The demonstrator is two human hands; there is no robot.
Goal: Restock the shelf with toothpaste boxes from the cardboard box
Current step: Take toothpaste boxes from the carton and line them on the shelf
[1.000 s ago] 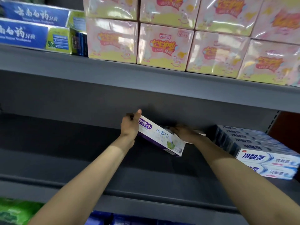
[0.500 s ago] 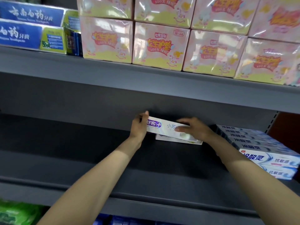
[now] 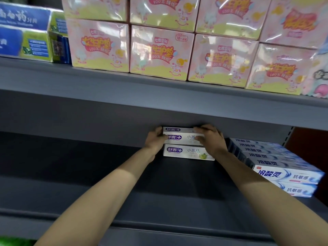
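Observation:
A white and purple toothpaste box (image 3: 179, 134) lies flat on top of a second identical box (image 3: 184, 152) at the back of the grey middle shelf (image 3: 110, 176). My left hand (image 3: 154, 139) grips the top box at its left end. My right hand (image 3: 209, 139) covers its right end, fingers curled over the top edge. Both forearms reach in from below. The cardboard box is not in view.
A stack of blue and white toothpaste boxes (image 3: 276, 166) fills the shelf's right side, close to my right wrist. On the upper shelf (image 3: 124, 86) stand pink wrapped packs (image 3: 159, 50) and blue and green toothpaste boxes (image 3: 30, 34). The left part of the middle shelf holds nothing.
The box was tilted in the air in both hands, then levelled and moved back. It now rests square on the lower box, with both hands still on its ends.

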